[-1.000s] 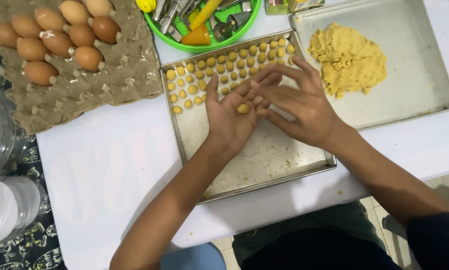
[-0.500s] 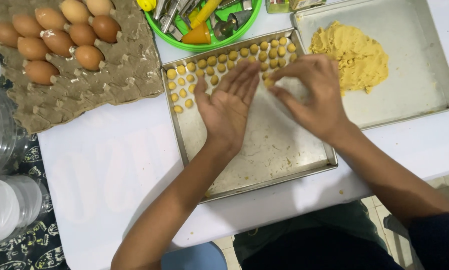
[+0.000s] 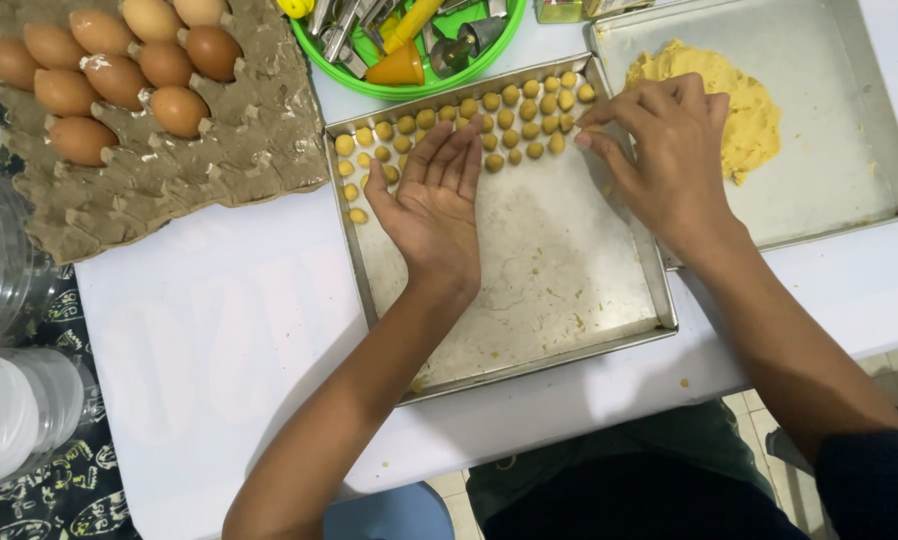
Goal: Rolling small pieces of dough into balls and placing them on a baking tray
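Note:
A metal baking tray (image 3: 529, 300) lies in front of me with several small yellow dough balls (image 3: 514, 110) in rows along its far edge. My left hand (image 3: 434, 205) rests palm up and empty over the tray, its fingertips next to the balls. My right hand (image 3: 659, 155) is at the tray's far right corner. Its thumb and forefinger are pinched at the end of a row, seemingly on a dough ball that the fingers mostly hide. A lump of yellow dough (image 3: 744, 105) lies in a second metal tray (image 3: 849, 150) just beyond that hand.
A cardboard egg carton (image 3: 169, 170) with several brown eggs (image 3: 119, 75) stands at the far left. A green bowl (image 3: 399, 85) of metal tools sits behind the baking tray. Clear plastic jars (image 3: 9, 400) stand at the left edge, beside the white table (image 3: 219, 340).
My hands have parted after rolling a dough ball between them. The right hand moved right to the tray's far corner, and the left palm turned up, empty.

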